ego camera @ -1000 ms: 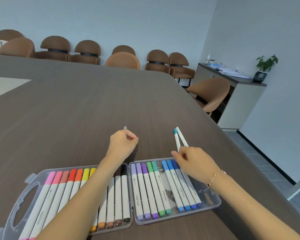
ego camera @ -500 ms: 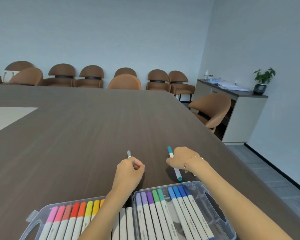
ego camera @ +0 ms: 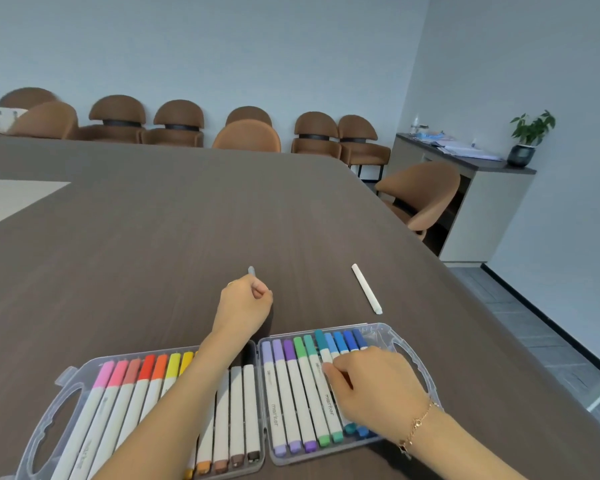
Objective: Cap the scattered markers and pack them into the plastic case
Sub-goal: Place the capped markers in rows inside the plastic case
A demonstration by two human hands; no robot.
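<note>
The clear plastic case [ego camera: 413, 355] lies open and flat on the table, both halves lined with white markers with coloured caps. My right hand [ego camera: 374, 386] rests in the right half, fingertips pinching a teal-capped marker [ego camera: 323, 344] down among the blue ones. My left hand [ego camera: 245, 303] is fisted on the table just beyond the case, holding a grey-tipped marker [ego camera: 251, 270] whose end sticks out above the knuckles. One white marker [ego camera: 366, 288] lies loose on the table beyond the right half.
The dark wooden table [ego camera: 153, 237] stretches far ahead, with a pale sheet [ego camera: 11, 199] at the left. Brown chairs [ego camera: 246, 133] line the far wall. The table's right edge drops to a tiled floor beside a cabinet [ego camera: 482, 202] with a plant.
My right hand carried the teal marker from the table back into the case's right half. The white marker now lies alone. My left hand stayed put. The view tilted down.
</note>
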